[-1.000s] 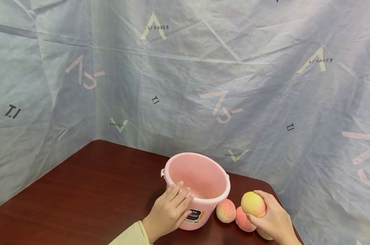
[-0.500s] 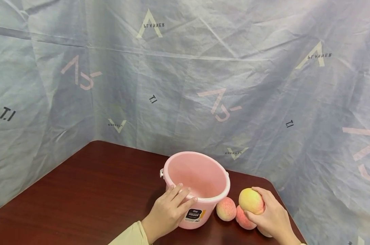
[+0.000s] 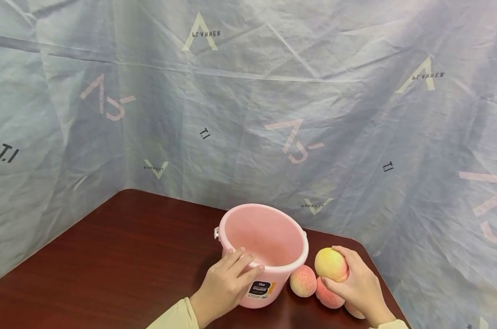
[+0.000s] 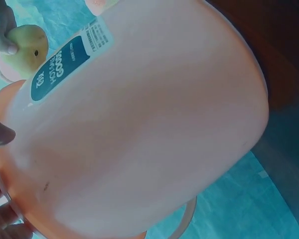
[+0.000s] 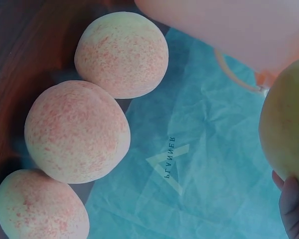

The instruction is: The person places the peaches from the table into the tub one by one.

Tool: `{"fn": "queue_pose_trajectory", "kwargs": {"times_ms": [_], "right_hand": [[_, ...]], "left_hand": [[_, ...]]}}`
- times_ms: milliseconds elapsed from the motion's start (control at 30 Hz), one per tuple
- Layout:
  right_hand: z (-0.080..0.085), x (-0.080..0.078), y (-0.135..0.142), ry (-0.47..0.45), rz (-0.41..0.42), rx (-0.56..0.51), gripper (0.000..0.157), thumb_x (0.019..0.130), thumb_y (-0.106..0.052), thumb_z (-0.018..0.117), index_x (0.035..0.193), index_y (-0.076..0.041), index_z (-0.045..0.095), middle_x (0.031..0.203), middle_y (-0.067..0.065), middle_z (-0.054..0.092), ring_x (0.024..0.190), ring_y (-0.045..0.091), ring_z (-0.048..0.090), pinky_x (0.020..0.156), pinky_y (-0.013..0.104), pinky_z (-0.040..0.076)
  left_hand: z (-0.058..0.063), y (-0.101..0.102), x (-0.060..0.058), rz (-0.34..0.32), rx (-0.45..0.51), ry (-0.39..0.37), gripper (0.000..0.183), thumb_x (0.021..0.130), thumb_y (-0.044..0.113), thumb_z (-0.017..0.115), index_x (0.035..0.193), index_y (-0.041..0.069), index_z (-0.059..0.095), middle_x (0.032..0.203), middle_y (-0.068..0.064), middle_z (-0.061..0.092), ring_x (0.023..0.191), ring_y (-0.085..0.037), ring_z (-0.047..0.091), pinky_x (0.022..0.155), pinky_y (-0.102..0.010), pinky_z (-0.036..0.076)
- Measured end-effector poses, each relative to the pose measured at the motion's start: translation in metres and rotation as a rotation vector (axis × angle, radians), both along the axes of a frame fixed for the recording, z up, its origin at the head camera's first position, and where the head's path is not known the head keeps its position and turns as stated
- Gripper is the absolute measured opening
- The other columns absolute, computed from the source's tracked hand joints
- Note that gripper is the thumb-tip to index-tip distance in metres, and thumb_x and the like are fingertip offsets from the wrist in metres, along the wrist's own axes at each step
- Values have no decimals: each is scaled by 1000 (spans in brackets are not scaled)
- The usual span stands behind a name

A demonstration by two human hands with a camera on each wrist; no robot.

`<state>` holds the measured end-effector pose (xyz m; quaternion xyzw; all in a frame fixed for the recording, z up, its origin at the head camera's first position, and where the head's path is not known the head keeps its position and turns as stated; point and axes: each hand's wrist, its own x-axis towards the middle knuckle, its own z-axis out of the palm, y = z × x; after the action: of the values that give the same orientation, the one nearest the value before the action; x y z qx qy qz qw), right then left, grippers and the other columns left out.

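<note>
A pink bucket (image 3: 264,237) with a dark label stands upright on the table. My left hand (image 3: 227,283) grips its near rim; in the left wrist view the thumb (image 4: 0,133) lies on the outer wall and the fingers (image 4: 7,219) reach over the rim. My right hand (image 3: 359,283) holds a yellow-and-pink peach (image 3: 330,264) in the air, right of the bucket and around rim height. Below it, three peaches lie in a row: one (image 3: 303,281) close by the bucket, a redder one (image 3: 328,293) beside it, and a third (image 3: 354,310) partly hidden by the right hand.
The dark red-brown wooden table (image 3: 120,256) has rounded far corners. Behind and beside it hangs a wrinkled grey printed cloth (image 3: 240,100), close to the table's edges. A handle (image 5: 231,74) hangs down the bucket's side in the right wrist view.
My right hand has carried the held peach slightly left and up, nearer the bucket. The left thumb has risen to the rim. The bucket and the three lying peaches stay in place.
</note>
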<state>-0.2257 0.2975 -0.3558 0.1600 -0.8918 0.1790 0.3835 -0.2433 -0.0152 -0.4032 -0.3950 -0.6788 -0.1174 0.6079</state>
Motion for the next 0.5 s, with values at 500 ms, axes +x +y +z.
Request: {"fn": "queue_pose_trajectory", "kwargs": {"times_ms": [500], "right_hand": [[9,-4,-12,27,13,-33,73,49,-19,89,116,-9,63,109,7,65,84,22,60,61,41,51]], "left_hand": [[0,2,1,-13,17,-36,33,101,19,41,100,19,74,101,-3,66,97,-25,66,86,-33,54]]}}
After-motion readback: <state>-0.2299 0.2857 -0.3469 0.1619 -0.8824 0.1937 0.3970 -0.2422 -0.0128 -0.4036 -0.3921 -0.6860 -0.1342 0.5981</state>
